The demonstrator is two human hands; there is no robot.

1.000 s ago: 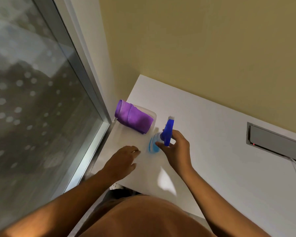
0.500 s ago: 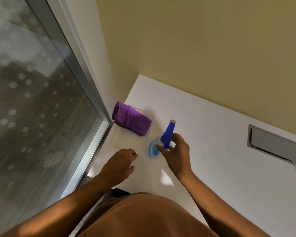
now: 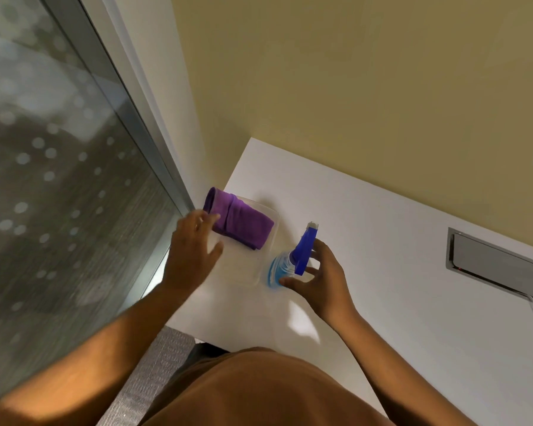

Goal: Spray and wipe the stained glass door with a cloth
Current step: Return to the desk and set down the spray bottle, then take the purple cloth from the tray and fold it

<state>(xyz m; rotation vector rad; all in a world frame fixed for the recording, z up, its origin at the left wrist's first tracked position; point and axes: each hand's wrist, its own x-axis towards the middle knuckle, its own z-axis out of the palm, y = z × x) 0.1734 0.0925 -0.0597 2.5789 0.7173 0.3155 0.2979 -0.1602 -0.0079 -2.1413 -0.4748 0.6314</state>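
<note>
While I looked down past my own torso, my right hand [image 3: 317, 279] sat nearest, fingers spread and curled loosely around the spray bottle [image 3: 291, 259] on the white desk [image 3: 397, 272], not yet clamped on it; whether the fingertips touched the plastic I could not tell. I judged the bottle light, with blue liquid low in a clear, smooth body that might slip, so the surer hold looked to be the narrow neck under the blue trigger head [image 3: 306, 247], index finger free for the trigger.

Just beyond and to the left, my left hand [image 3: 194, 250] was open, blurred, fingers extended over the near end of a clear plastic tray [image 3: 266, 241], fingertips at the edge of the rolled purple cloth [image 3: 239, 221]; I could not say if they touched it. The cloth lay in the tray's far end, close to the door frame. I judged it soft and light, likely to unroll if pinched at one layer, so a grasp round the whole roll seemed best.

Farthest left stood the glass door [image 3: 59, 179], dotted with pale spots, not yet sprayed as far as I could judge.
</note>
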